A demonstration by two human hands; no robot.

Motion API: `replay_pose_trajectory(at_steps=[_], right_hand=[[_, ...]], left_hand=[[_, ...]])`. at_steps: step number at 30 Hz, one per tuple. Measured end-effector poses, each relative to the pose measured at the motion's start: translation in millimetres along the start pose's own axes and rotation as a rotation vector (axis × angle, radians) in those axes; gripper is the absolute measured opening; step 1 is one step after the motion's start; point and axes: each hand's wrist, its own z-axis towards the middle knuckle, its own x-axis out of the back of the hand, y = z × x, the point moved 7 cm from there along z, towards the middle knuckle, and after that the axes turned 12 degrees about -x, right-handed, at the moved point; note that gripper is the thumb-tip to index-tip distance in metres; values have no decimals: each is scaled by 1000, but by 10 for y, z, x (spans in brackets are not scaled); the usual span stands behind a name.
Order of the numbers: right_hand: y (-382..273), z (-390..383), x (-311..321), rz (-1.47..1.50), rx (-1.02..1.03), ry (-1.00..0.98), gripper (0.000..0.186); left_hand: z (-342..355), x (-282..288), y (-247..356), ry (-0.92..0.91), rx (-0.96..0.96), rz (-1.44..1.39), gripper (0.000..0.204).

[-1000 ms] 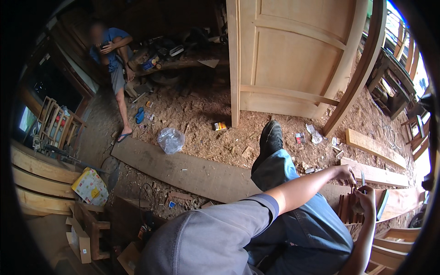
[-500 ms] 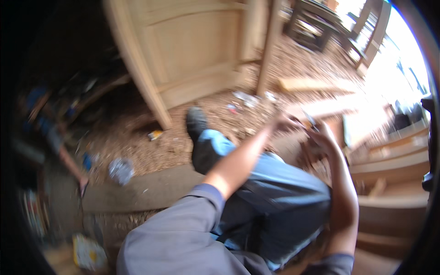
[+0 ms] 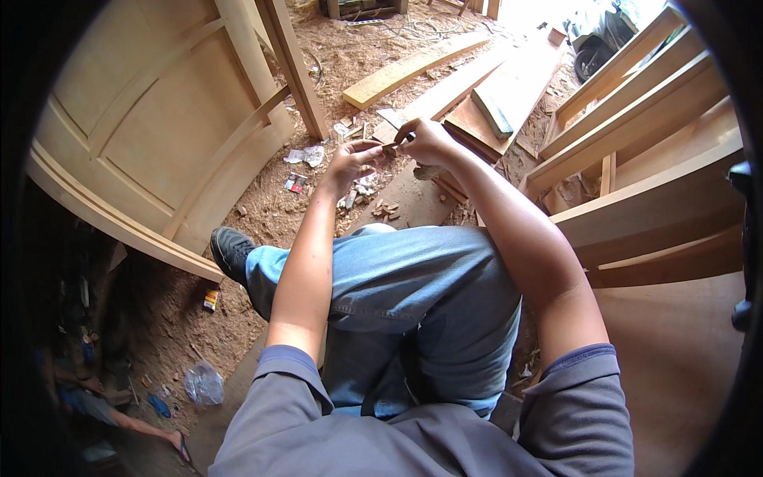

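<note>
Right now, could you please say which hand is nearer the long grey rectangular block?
Right: the right hand is left of the block; the left hand is farther left.

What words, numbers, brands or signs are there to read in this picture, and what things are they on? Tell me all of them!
There are none I can read.
Yellow packet on the floor: its print is too small to read.
Red and white packet: too small to read.
Small brown piece at the left hand: no writing shows.
</note>
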Motion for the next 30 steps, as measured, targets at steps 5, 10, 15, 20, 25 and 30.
replay_pose_trajectory(at_steps=[5,10,15,20,25,30], right_hand=[[-7,4,-37,35,-67,-33,44],[-81,-45,-85,54,-64,-86,55],[-180,-71,-179,-89,51,-157,56],[-244,-84,-243,-41,81,-189,47],[-284,-121,-245,-76,79,-204,42],[-283,-106,-249,-108,82,-193,41]], left_hand=[[21,241,-93,207,34,58,19],[16,431,-196,386,19,2,13],[57,567,-282,482,-11,-31,13],[61,646,-333,485,-53,-16,12],[67,678,-356,488,-64,-19,12],[75,699,-334,499,-70,31,13]])
